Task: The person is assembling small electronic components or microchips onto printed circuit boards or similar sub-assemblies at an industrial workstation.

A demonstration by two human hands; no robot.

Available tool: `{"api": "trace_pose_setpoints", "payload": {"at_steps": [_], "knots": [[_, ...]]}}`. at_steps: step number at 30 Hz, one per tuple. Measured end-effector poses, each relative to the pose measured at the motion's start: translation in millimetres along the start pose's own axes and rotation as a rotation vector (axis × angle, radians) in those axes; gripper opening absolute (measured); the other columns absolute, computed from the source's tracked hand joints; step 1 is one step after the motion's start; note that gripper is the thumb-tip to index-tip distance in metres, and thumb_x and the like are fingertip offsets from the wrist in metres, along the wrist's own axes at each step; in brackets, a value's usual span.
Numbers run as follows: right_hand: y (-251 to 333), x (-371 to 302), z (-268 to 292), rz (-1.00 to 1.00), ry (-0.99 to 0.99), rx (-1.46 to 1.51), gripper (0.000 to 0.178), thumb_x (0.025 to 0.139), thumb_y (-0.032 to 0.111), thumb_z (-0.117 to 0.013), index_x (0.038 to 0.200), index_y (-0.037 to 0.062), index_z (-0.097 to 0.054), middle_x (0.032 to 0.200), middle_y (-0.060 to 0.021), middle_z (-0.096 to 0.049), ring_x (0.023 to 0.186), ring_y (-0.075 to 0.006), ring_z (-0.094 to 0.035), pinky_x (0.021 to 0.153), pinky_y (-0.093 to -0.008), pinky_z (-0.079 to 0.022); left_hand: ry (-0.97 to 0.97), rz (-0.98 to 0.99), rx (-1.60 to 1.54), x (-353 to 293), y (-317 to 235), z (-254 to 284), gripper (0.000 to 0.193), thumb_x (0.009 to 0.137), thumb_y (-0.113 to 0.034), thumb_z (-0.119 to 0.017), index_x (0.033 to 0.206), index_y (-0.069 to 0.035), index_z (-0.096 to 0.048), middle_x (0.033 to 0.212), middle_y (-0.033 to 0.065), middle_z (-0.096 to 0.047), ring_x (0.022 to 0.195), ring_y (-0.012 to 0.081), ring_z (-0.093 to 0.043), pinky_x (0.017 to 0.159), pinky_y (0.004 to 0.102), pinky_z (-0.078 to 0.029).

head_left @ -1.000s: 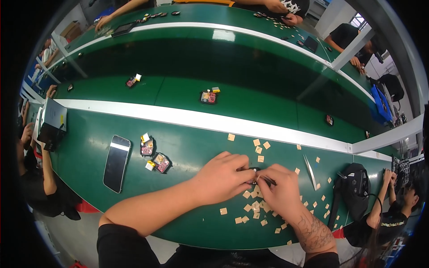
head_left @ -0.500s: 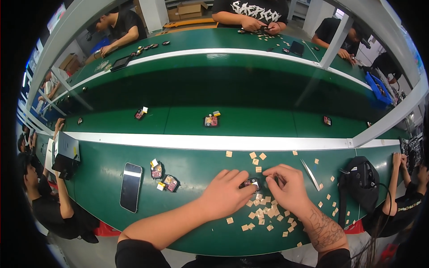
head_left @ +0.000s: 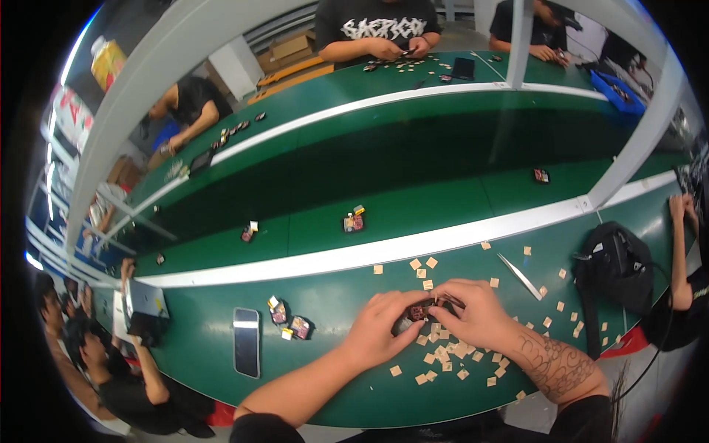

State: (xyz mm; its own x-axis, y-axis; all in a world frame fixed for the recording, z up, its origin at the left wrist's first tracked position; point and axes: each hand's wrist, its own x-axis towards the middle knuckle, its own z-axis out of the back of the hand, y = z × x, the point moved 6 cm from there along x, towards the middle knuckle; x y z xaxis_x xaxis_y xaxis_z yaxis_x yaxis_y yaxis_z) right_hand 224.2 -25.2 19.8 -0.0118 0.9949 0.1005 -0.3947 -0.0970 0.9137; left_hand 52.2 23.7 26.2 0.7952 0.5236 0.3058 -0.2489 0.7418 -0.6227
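My left hand [head_left: 384,325] is closed around a small black-cased device with a reddish circuit board [head_left: 418,313]. The fingers of my right hand [head_left: 470,316] are closed at the device's right side, with a small dark piece [head_left: 449,300] showing between them. Whether that piece is joined to the device is hidden by my fingers. Below and beside my hands lie many small tan square pieces [head_left: 443,357], scattered on the green table [head_left: 325,391]. White tweezers [head_left: 520,277] rest right of my right hand.
Two similar devices [head_left: 300,327] with white and yellow tabs lie left, beside a phone [head_left: 247,343]. A black bag [head_left: 614,267] with a cable is at right. Beyond the white rail [head_left: 340,260], more devices [head_left: 354,220] sit on a green strip. Co-workers [head_left: 380,33] sit around.
The view has tilted and shifted. My left hand now tips the device up with its board showing, and my right fingers have come in against its side.
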Motion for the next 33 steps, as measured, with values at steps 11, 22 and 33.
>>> {"api": "trace_pose_setpoints", "payload": {"at_steps": [11, 22, 33], "knots": [[-7.4, -5.1, 13.3, 0.221, -0.206, -0.038, 0.017, 0.094, 0.008, -0.077, 0.109, 0.0029, -0.073, 0.098, -0.0132, -0.071, 0.079, -0.0301, -0.073, 0.071, -0.0388, -0.058, -0.118, 0.120, -0.102, 21.8, 6.4, -13.6, 0.020, 0.098, 0.005, -0.072, 0.116, 0.000, -0.066, 0.101, 0.0146, -0.076, 0.089, 0.0241, -0.076, 0.080, 0.0347, -0.058], [-3.5, 1.2, 32.9, 0.257, -0.413, -0.079, 0.012, 0.105, 0.003, -0.055, 0.105, -0.0026, -0.066, 0.095, -0.0203, -0.068, 0.085, -0.0402, -0.068, 0.076, -0.0438, -0.054, -0.327, 0.187, 0.519, 147.4, 92.4, 14.9, 0.013, 0.089, -0.007, -0.074, 0.102, -0.005, -0.075, 0.094, 0.0177, -0.072, 0.097, 0.0416, -0.063, 0.089, 0.0512, -0.054], [-2.6, 1.3, 29.6, 0.201, -0.256, -0.099, 0.017, 0.100, 0.004, -0.067, 0.085, -0.0049, -0.067, 0.067, -0.0122, -0.057, 0.054, -0.0207, -0.048, 0.053, -0.0339, -0.037, -0.276, 0.458, 0.612, 108.7, 108.4, 18.9, 0.063, 0.091, -0.024, -0.082, 0.145, -0.005, -0.054, 0.133, 0.0196, -0.060, 0.125, 0.0389, -0.058, 0.104, 0.0506, -0.052]]}}
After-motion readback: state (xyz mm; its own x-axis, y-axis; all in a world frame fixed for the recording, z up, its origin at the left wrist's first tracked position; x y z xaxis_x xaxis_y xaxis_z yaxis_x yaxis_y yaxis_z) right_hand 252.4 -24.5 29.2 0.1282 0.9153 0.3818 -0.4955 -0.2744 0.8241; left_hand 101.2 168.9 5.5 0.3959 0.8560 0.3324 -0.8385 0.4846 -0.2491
